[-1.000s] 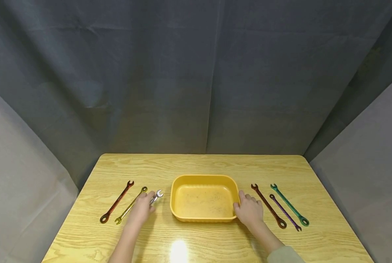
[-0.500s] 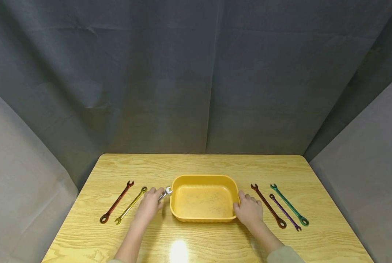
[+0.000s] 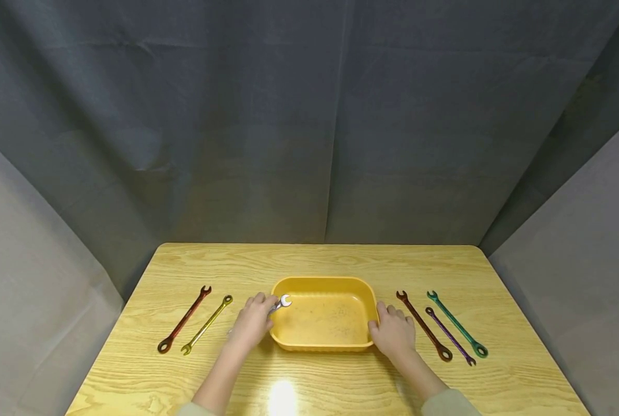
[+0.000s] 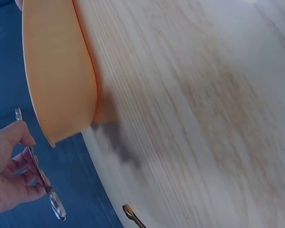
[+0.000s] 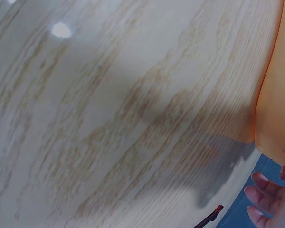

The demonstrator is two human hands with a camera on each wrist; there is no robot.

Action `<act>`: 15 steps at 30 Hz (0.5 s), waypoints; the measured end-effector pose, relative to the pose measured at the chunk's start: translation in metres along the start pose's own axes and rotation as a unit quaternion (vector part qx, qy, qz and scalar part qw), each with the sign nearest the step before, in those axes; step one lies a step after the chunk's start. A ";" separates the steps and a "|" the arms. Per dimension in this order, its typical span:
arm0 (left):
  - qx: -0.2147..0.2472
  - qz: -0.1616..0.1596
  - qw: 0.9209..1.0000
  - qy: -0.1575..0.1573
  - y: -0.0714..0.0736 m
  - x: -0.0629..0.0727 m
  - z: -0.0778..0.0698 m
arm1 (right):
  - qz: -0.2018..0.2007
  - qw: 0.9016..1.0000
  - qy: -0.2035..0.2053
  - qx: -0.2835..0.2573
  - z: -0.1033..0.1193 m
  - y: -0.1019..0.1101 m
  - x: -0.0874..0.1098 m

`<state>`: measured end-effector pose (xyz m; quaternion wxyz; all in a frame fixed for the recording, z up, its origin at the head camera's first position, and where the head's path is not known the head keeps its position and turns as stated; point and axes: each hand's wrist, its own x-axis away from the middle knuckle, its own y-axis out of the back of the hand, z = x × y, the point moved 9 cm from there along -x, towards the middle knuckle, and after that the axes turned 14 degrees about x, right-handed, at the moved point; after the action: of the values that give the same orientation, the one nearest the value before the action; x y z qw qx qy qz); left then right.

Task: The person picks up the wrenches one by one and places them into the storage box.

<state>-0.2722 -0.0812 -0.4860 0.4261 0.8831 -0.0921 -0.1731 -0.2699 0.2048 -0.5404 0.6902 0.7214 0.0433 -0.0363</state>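
Observation:
My left hand (image 3: 252,320) pinches a silver combination wrench (image 3: 276,307) between thumb and fingers. Its open-end head reaches over the left rim of a yellow plastic basin (image 3: 322,348). In the left wrist view, the wrench (image 4: 39,174) slants past the fingers beside the basin's wall (image 4: 57,71), both ends showing. At the basin's right side, my right hand (image 3: 394,332) holds the rim, thumb over the edge and other fingers outside. The right wrist view shows those fingers (image 5: 263,197) loosely curved below the wall (image 5: 275,109).
Left of the basin lie a red wrench (image 3: 185,319) and a yellow-green wrench (image 3: 207,325). On the right are a dark red-brown wrench (image 3: 424,325), a purple wrench (image 3: 450,335) and a green wrench (image 3: 457,323). Grey curtains (image 3: 247,144) stand behind the wooden table (image 3: 340,384).
My left hand has carried the silver wrench rightward, from beside the yellow-green wrench to the basin's left rim. The right hand and the basin have stayed in place.

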 end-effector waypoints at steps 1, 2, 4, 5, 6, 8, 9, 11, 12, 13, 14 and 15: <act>-0.002 0.001 1.000 -0.004 -0.001 -0.001 -0.003 | -0.002 1.000 0.001 0.000 0.000 0.000 0.000; -0.004 0.003 1.000 -0.008 -0.002 -0.002 -0.006 | -0.004 1.000 0.002 -0.001 0.000 0.000 0.000; -0.010 0.005 1.000 -0.018 -0.006 -0.004 -0.010 | -0.007 1.000 0.004 0.001 0.000 0.000 0.000; -0.013 0.007 1.000 -0.022 -0.007 -0.004 -0.013 | -0.008 1.000 0.005 0.001 0.000 0.000 0.000; -0.016 0.011 0.999 -0.026 -0.009 -0.005 -0.015 | -0.008 1.000 0.005 0.002 0.000 0.000 0.000; -0.021 0.020 0.999 -0.032 -0.013 -0.006 -0.020 | -0.007 1.000 0.005 0.001 0.000 0.000 0.000; -0.025 0.025 0.999 -0.035 -0.014 -0.007 -0.022 | -0.005 1.000 0.005 0.002 0.000 0.000 -0.001; -0.033 0.034 0.998 -0.040 -0.018 -0.008 -0.026 | -0.002 1.000 0.004 0.002 0.000 -0.001 -0.001; -0.039 0.035 0.998 -0.044 -0.020 -0.009 -0.028 | -0.001 1.000 0.005 0.002 0.000 -0.001 -0.001; -0.042 0.037 0.997 -0.048 -0.022 -0.010 -0.030 | 0.000 1.000 0.005 0.002 0.000 -0.001 -0.002; -0.044 0.040 0.997 -0.051 -0.024 -0.011 -0.032 | 0.001 1.000 0.005 0.002 0.000 -0.002 -0.002; -0.046 0.042 0.997 -0.054 -0.025 -0.012 -0.034 | 0.000 1.000 0.006 0.003 0.000 -0.002 -0.002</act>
<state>-0.2695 -0.0375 -0.4835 0.4678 0.8473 -0.1434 -0.2067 -0.2716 0.2046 -0.5417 0.6881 0.7233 0.0474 -0.0324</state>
